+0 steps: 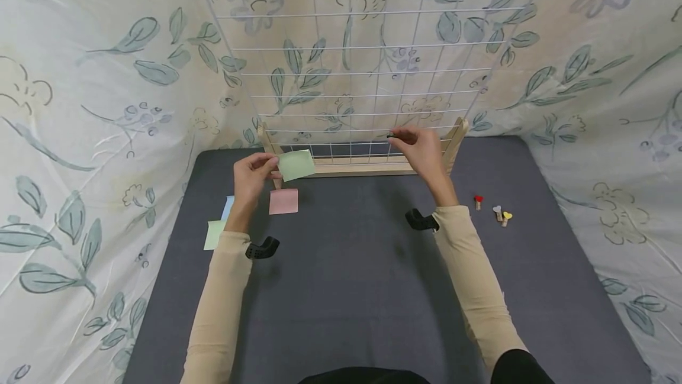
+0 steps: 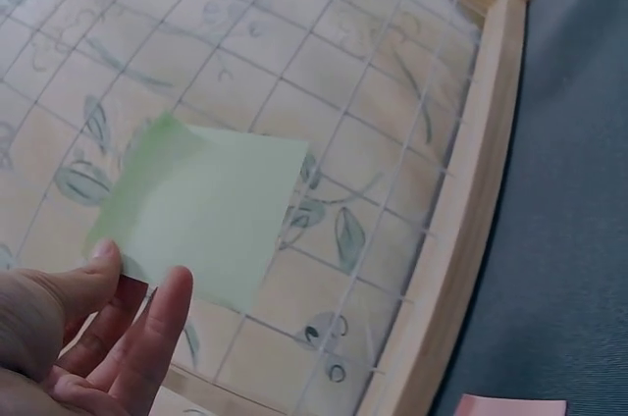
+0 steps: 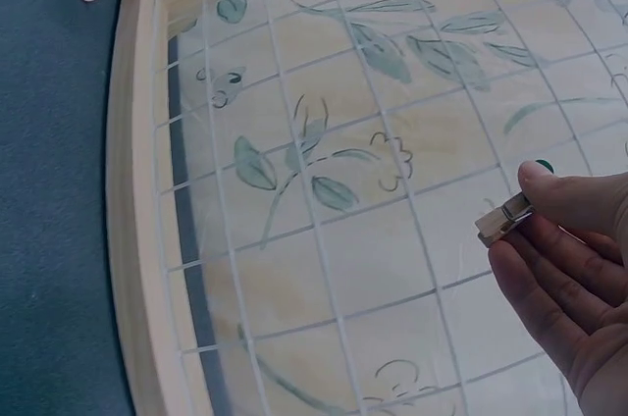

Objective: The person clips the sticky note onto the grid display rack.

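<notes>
My left hand (image 1: 251,178) pinches a light green sticky note (image 1: 296,165) by its near edge, in front of the lower left of a white wire grid (image 1: 373,71). In the left wrist view the green note (image 2: 211,210) overlaps the grid, its far corner curling. Thumb and fingers of my right hand (image 1: 421,150) pinch a small wooden clothespin (image 3: 503,220) with a dark green top, close before the grid's lower right. A pink sticky note (image 1: 283,201) lies on the table just below the left hand.
The grid stands in a wooden base (image 1: 362,168) at the back of the dark table (image 1: 341,289). Blue (image 1: 228,207) and green notes (image 1: 214,235) lie left, partly behind the left arm. Red (image 1: 478,202), white (image 1: 498,212) and yellow-topped clothespins (image 1: 506,218) lie right. Floral cloth (image 1: 80,106) surrounds the table.
</notes>
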Tool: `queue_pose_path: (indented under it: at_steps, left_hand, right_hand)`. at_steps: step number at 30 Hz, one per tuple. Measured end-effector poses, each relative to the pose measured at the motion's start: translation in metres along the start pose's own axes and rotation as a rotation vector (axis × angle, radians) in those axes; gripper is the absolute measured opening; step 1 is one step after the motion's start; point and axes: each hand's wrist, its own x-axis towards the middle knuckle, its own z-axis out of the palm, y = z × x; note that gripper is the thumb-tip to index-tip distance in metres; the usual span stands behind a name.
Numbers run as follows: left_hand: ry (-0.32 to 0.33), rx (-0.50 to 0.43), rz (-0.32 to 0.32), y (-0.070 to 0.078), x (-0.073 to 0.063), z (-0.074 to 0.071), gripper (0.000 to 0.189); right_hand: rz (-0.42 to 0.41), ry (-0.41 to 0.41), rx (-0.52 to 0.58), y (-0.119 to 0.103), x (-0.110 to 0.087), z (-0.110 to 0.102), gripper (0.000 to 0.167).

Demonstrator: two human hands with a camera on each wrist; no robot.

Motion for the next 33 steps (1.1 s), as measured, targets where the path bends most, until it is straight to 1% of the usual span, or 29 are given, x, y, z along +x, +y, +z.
queue_pose_path:
  at_steps: [5,10,13,16,19,22,25,26,27,30,33]
  left_hand:
    - [-0.013,-0.020,0.042,0.006,0.006,-0.001,0.018]
    - [-0.018,0.005,0.071,0.001,0.018,-0.005,0.022]
    - [0.003,0.040,0.078,-0.004,0.024,-0.005,0.025]
    - [0.035,0.056,0.092,-0.003,0.027,-0.004,0.027]
    - [0.058,0.059,0.103,0.002,0.028,-0.002,0.027]
    - [0.056,0.055,0.103,0.018,0.024,0.000,0.025]
    - [0.060,0.037,0.092,0.026,0.025,0.000,0.024]
    - [0.063,0.028,0.096,0.027,0.026,0.000,0.024]
    - [0.069,0.016,0.091,0.026,0.029,0.000,0.025]
    - [0.080,0.007,0.105,0.021,0.036,-0.001,0.026]
    - [0.088,0.008,0.116,0.023,0.039,0.001,0.025]
  right_hand:
    - [-0.007,-0.016,0.003,-0.009,0.007,-0.002,0.024]
    - [-0.017,-0.018,0.009,-0.021,0.018,-0.004,0.024]
    - [-0.027,-0.024,0.010,-0.028,0.023,-0.005,0.024]
    - [-0.038,-0.028,0.018,-0.034,0.026,-0.006,0.024]
    - [-0.048,-0.027,0.019,-0.039,0.029,-0.006,0.024]
    - [-0.054,-0.036,0.016,-0.045,0.032,-0.005,0.025]
    - [-0.047,-0.054,0.018,-0.050,0.035,-0.004,0.025]
    - [-0.044,-0.058,0.021,-0.052,0.036,-0.003,0.024]
    - [-0.040,-0.063,0.025,-0.053,0.037,-0.003,0.024]
    - [-0.038,-0.069,0.032,-0.056,0.040,-0.003,0.023]
    - [-0.051,-0.058,0.041,-0.060,0.043,-0.005,0.022]
